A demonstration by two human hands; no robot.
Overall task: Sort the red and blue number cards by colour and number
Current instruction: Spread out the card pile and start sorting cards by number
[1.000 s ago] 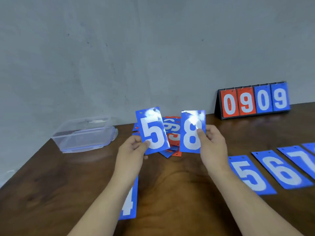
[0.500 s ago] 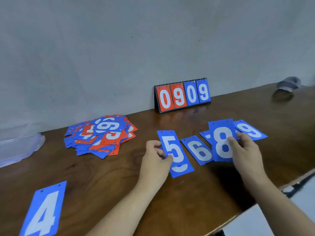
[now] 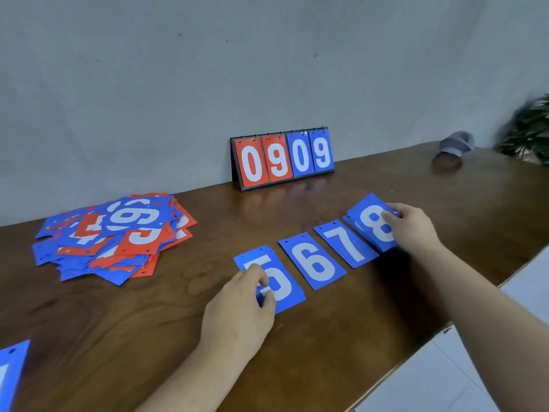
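number cards in blue lie in a row on the surface [image 3: 154,328], climbing from 8 o'clock toward 2 o'clock: blue 5 card [image 3: 285,282], blue 6 card [image 3: 315,260], blue 7 card [image 3: 346,243], blue 8 card [image 3: 371,226]. each card's long axis runs about 11 to 5 o'clock, and neighbours sit just beside one another. the left hand [image 3: 240,310] pinches the near left corner of the 5 with curled thumb and forefinger, and the right hand [image 3: 413,230] grips the 8 by its right edge. both cards appear to rest on others of their kind.

the likely next move is to let go and fetch more from the mixed pile [image 3: 116,233], which lies at 10 o'clock from the left hand, across bare wood. that hand is plainly the nearer. the surface's edge runs close at 4 o'clock of the row, so room for further cards is thin there. there is more toward 8 o'clock, where another blue card [image 3: 12,376] shows at the corner. a scoreboard stand [image 3: 282,159] stands at 12 o'clock, well apart.
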